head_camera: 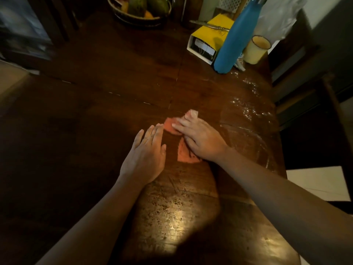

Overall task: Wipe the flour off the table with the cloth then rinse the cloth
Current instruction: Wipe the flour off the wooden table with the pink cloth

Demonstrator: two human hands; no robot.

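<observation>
1. We take the blue bottle (pixel 236 37) as our marker. It stands capped at the far right of the dark wooden table (pixel 95 121), and we cannot see inside it.
2. Just right of the bottle and close against it stands a cream mug (pixel 257 49). Its inside looks pale, but we cannot tell if it holds anything.
3. Just left of the bottle lies a yellow box (pixel 208 41) with its near end open and white. A long metal utensil (pixel 208 25) rests across its top.
4. Farther left of the bottle, at the table's far edge, sits a woven basket (pixel 137 18). It holds large green fruit (pixel 155 4) and some smaller orange pieces.
5. The orange cloth (pixel 184 154) lies on the table well nearer to us than the bottle and somewhat left of it.
6. The right hand (pixel 202 138) presses flat on the cloth with its fingers straight and spread.
7. The left hand (pixel 147 153) rests flat on bare wood just left of the cloth. Its fingers are straight and together, and it holds nothing.
8. White flour (pixel 246 109) streaks the table edge nearer us than the bottle, to the right of the cloth.
</observation>
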